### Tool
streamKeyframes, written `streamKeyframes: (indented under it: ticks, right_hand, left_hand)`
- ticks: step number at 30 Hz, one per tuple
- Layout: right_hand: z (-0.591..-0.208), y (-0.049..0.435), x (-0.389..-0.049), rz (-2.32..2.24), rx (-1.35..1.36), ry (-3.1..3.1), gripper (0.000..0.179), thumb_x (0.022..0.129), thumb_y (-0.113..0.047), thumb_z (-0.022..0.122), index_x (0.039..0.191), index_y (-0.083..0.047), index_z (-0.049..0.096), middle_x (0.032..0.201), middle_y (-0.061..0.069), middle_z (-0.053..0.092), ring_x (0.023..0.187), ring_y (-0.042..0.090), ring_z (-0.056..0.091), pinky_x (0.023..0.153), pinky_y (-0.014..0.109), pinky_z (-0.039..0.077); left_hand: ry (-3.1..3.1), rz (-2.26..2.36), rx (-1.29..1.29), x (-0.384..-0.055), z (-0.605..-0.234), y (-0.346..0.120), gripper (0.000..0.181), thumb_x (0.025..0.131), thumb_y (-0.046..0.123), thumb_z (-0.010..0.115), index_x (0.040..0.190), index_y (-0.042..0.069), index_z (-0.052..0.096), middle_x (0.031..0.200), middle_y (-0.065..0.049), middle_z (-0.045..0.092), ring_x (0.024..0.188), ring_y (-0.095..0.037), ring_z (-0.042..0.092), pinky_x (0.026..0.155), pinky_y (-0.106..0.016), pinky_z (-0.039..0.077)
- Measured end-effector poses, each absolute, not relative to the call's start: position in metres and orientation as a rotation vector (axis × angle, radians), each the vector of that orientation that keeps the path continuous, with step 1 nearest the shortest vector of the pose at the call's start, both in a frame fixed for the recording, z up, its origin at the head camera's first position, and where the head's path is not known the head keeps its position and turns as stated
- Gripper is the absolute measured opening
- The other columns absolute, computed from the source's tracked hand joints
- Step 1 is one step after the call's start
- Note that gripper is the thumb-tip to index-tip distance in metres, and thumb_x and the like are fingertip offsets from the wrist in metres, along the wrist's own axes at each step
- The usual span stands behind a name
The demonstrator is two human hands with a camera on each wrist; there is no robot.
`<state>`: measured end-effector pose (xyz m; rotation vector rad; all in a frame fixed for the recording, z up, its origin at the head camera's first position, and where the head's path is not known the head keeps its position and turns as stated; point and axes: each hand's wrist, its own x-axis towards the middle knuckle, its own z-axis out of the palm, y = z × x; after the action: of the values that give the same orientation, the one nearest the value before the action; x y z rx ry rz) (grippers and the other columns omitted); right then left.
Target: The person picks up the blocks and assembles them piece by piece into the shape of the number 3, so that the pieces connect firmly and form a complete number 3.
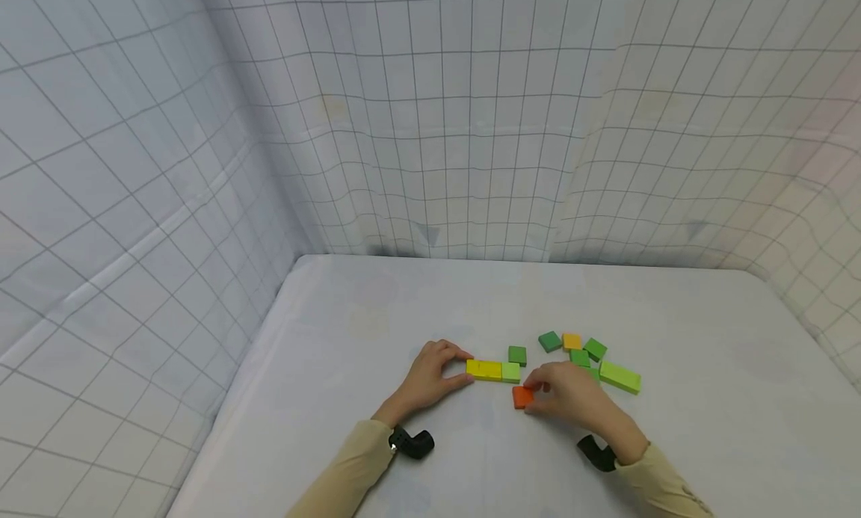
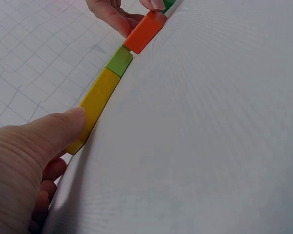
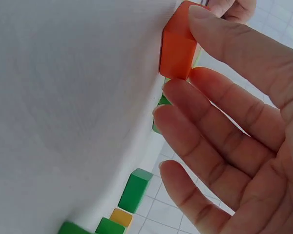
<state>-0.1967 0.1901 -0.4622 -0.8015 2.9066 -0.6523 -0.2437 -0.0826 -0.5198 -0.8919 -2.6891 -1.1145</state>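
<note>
My left hand (image 1: 429,374) pinches the left end of a long yellow block (image 1: 484,370), thumb on the near side. A short light green block (image 1: 511,372) lies end to end with the yellow one. Just behind it is a green square block (image 1: 517,355). My right hand (image 1: 572,392) holds an orange-red block (image 1: 522,398) between thumb and fingertips, nearer to me than the light green piece. Seen from the right wrist, the thumb lies on the top of the orange-red block (image 3: 178,51) while the other fingers spread below it.
Beyond the right hand lie a dark green block (image 1: 550,341), a yellow-orange block (image 1: 572,341), several green blocks (image 1: 595,349) and a long light green block (image 1: 620,377). A white cloth covers the table (image 1: 377,301); a gridded curtain (image 1: 457,129) hangs behind it.
</note>
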Motion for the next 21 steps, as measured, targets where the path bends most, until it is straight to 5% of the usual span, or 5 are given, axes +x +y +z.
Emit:
streamKeyframes:
  ticks: [21]
  right_hand:
    - [-0.4687,0.186,-0.196,-0.633,-0.864,3.038,0.024,0.07,-0.028,0.084,0.086,-0.016,0.071,0.078,-0.011,0.06,0.072,0.008,0.054,0.063,0.026,0.045]
  left_hand:
    - [-2.704,-1.098,-0.893,-0.2443,-0.5195,-0.0822,0.032,0.083,0.033,0.074,0.112,0.019,0.068,0.105,0.007,0.057,0.093,-0.012,0.044,0.081,-0.031,0.037]
